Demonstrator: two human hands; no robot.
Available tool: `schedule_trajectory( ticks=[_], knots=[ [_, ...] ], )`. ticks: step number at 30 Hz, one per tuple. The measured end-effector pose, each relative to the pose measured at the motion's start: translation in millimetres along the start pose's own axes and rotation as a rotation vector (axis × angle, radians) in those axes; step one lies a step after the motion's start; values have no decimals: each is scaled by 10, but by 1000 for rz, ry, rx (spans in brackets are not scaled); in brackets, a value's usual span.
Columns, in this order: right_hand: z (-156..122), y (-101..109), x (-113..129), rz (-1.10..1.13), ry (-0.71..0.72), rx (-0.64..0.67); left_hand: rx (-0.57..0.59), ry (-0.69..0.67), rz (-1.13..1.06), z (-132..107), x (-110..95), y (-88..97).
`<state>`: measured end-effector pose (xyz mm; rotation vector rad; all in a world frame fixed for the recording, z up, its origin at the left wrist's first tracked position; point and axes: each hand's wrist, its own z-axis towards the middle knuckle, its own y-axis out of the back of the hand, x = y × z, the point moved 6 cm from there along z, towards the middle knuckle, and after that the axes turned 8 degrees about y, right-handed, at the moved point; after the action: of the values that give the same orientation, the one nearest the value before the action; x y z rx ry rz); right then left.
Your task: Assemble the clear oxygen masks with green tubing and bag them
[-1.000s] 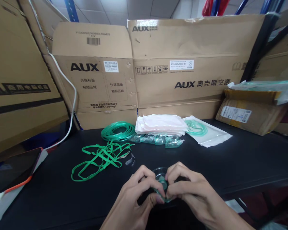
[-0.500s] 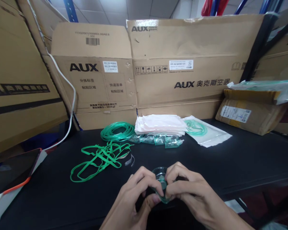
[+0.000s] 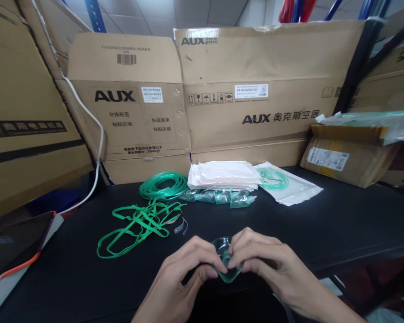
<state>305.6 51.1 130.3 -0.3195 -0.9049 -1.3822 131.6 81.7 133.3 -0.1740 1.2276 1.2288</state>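
A clear green-tinted plastic mask (image 3: pixel 226 262) sits between both hands low over the black table (image 3: pixel 323 224), near its front edge. My left hand (image 3: pixel 185 271) pinches its left side with fingers curled. My right hand (image 3: pixel 265 264) grips the right side, fingertips pressed at the mask's middle. Much of the mask is hidden by the fingers. A tangle of green elastic straps (image 3: pixel 138 224) lies to the left, beyond my left hand.
A coil of green tubing (image 3: pixel 163 185), clear green connectors (image 3: pixel 222 196), a stack of white pouches (image 3: pixel 224 174) and a sealed pouch (image 3: pixel 286 186) lie at the back. Cardboard boxes (image 3: pixel 256 89) wall the rear. A phone (image 3: pixel 13 244) rests left; a parcel (image 3: pixel 346 154) right.
Both hands have kept hold of the mask and turned it slightly, so more of its lower clear edge shows. The view has shifted a little.
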Motion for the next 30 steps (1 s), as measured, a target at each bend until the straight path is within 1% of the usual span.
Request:
schedule_trajectory(
  ticks=[6, 11, 18, 26, 30],
  knots=[
    [17, -22, 38, -16, 21, 20, -1, 17, 34, -14, -34, -16],
    [15, -40, 49, -51, 16, 43, -22, -14, 67, -24, -76, -33],
    [2, -83, 32, -78, 7, 95, -15, -30, 87, -38, -104, -40],
    [-24, -35, -15, -57, -69, 36, 19, -45, 31, -36, -52, -73],
    [-25, -37, 2, -56, -73, 48, -14, -84, 48, -32, -70, -73]
  ],
)
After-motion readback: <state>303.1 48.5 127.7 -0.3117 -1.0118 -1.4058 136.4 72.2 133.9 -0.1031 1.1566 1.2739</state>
